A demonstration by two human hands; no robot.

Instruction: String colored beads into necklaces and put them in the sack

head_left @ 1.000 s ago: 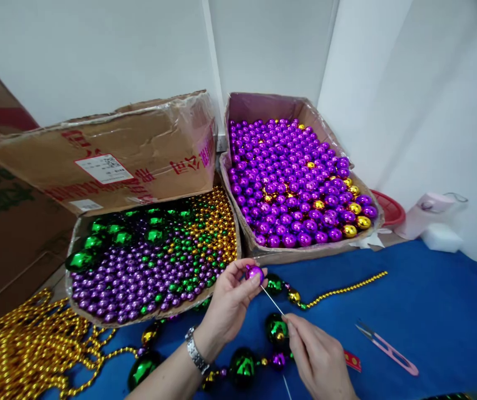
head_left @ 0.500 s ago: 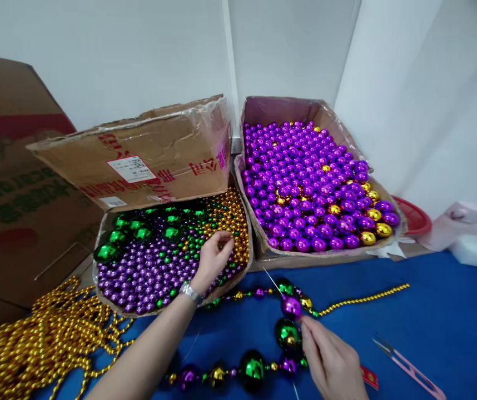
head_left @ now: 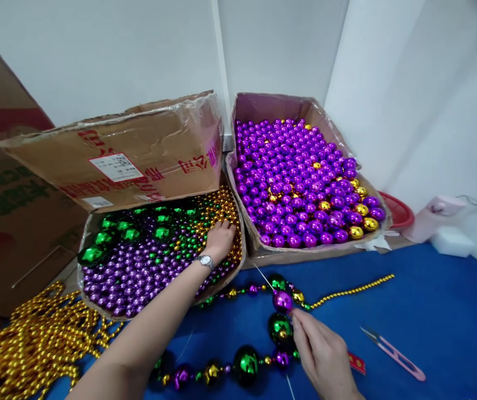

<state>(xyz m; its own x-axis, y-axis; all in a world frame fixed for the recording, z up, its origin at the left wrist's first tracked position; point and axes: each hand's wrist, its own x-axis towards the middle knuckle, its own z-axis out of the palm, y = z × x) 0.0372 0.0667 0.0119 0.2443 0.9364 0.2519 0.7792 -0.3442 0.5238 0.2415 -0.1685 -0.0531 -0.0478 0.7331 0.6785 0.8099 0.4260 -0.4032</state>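
Step in hand: bead selection. Left hand (head_left: 220, 238) rests fingers-down among gold beads (head_left: 222, 208) in the near-left box (head_left: 155, 303) (grip hidden). Right hand (head_left: 321, 358) pinches the needle (head_left: 263, 276), near centre, purple bead (head_left: 282, 300) threaded; next move calls for one bead.

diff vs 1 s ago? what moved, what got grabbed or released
The left hand let go of the purple bead it pinched at the needle and reached up into the mixed-bead box, landing on the small gold beads. The purple bead slid down the needle to the right hand, which kept its grip at the strand. Boxes, gold chain pile and snips stayed put.
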